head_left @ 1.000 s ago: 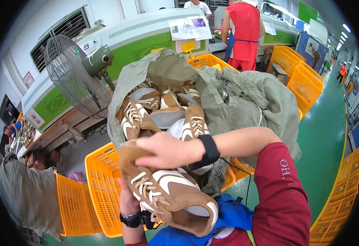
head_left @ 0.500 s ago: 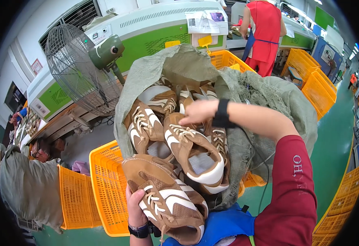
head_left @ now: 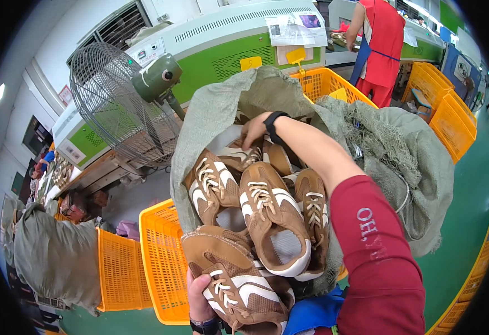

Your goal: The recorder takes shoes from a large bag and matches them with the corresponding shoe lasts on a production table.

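My left hand point(head_left: 198, 296) grips a brown sneaker point(head_left: 239, 293) with white stripes and cream laces at the lower middle, its thumb over the upper. Another brown upper is pressed behind that shoe. Deep in a grey-green woven sack point(head_left: 200, 131), my right hand point(head_left: 255, 129) curls its fingers down onto a sneaker point(head_left: 238, 156) towards the back; the fingertips are partly hidden. Between my hands lie more matching sneakers, among them one toe-up in the middle point(head_left: 275, 223), one at its left point(head_left: 211, 184) and one at its right point(head_left: 314, 209).
An orange basket point(head_left: 160, 262) stands left of the sack, another point(head_left: 334, 84) behind it. A large caged fan point(head_left: 121, 103) is at the far left, before a long white and green machine point(head_left: 228, 42). A person in red point(head_left: 380, 50) works at the back right.
My right hand has moved from above the middle sneaker farther back into the sack. The middle sneaker sits more upright. My left hand keeps its grip, and the view has shifted slightly.
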The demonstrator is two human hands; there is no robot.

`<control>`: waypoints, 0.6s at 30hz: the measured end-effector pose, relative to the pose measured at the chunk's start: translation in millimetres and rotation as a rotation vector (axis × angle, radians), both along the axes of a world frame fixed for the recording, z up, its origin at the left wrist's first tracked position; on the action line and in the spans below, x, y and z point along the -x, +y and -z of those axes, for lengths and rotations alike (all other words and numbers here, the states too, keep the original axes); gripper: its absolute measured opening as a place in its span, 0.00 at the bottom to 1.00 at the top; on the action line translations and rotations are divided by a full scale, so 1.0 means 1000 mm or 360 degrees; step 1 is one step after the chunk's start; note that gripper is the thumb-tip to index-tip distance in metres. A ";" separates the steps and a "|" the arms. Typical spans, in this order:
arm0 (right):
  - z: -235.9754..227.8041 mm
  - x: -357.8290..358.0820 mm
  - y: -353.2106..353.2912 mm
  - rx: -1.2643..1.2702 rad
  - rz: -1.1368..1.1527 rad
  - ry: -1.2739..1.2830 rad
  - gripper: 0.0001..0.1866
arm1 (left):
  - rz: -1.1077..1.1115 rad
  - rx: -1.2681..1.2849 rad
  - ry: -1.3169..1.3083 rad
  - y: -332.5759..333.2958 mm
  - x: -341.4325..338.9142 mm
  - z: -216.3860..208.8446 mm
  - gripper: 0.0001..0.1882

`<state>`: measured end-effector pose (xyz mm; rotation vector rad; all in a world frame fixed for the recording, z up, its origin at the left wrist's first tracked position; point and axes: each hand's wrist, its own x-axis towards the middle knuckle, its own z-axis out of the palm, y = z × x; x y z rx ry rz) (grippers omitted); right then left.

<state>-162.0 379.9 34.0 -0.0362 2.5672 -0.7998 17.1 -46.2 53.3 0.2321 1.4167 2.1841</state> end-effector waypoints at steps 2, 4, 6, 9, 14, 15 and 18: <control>-0.012 -0.020 0.015 -0.0142 -0.0074 0.0198 0.28 | -0.0011 0.0016 -0.0007 0.001 -0.003 -0.002 0.32; -0.034 -0.045 0.029 -0.0230 0.0128 0.0354 0.23 | -0.0047 -0.0024 0.0002 0.009 -0.003 -0.001 0.28; -0.064 -0.063 0.052 0.0167 0.0311 0.0975 0.12 | 0.0007 -0.0015 -0.0009 0.011 -0.006 -0.001 0.29; -0.116 -0.094 0.057 0.0120 0.0388 0.0980 0.09 | 0.0079 -0.0016 -0.0018 0.007 -0.001 0.007 0.30; -0.164 -0.141 0.059 -0.0111 0.0662 0.1050 0.12 | 0.0155 -0.0105 -0.0057 0.002 0.005 0.015 0.33; -0.161 -0.147 0.059 -0.0114 0.0670 0.1053 0.12 | 0.0167 -0.0132 -0.0084 0.000 0.006 0.017 0.33; -0.144 -0.162 0.054 -0.0103 0.0631 0.0847 0.10 | 0.0174 -0.0121 -0.0078 -0.005 0.008 0.019 0.32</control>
